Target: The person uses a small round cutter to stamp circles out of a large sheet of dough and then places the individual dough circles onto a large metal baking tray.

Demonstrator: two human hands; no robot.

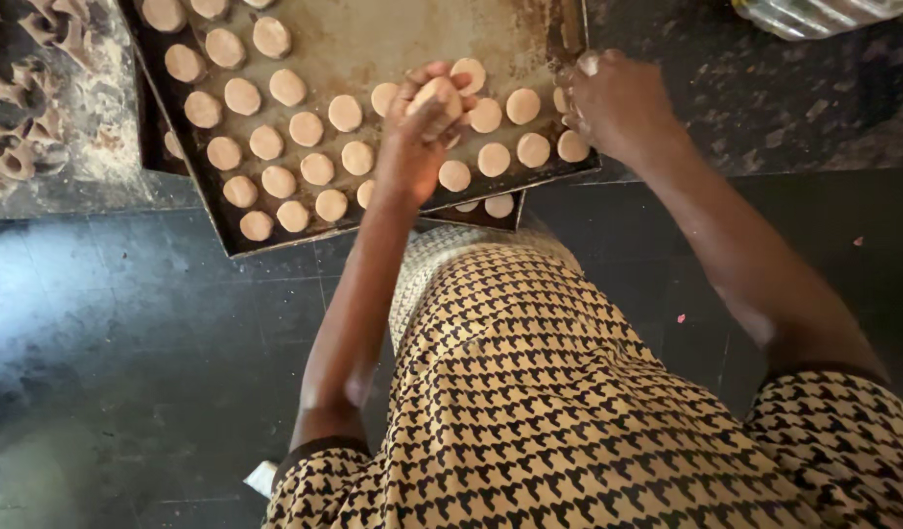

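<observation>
A dark metal baking tray (403, 39) carries several rows of flat round dough discs (307, 128). My left hand (417, 132) is raised over the tray's near right part, its fingers closed on one round dough piece (438, 95). My right hand (618, 103) rests at the tray's right rim with its fingers curled. A small pale bit (589, 64) shows at its fingertips; whether the hand grips it or the rim is unclear. My patterned black-and-tan garment (530, 392) fills the lower frame.
A second tray (510, 217) with discs peeks out from under the first at its near edge. Twisted dough shapes (21, 108) lie on a floured surface at far left. A clear plastic item (814, 15) sits top right. Dark tiled floor (128, 333) lies below.
</observation>
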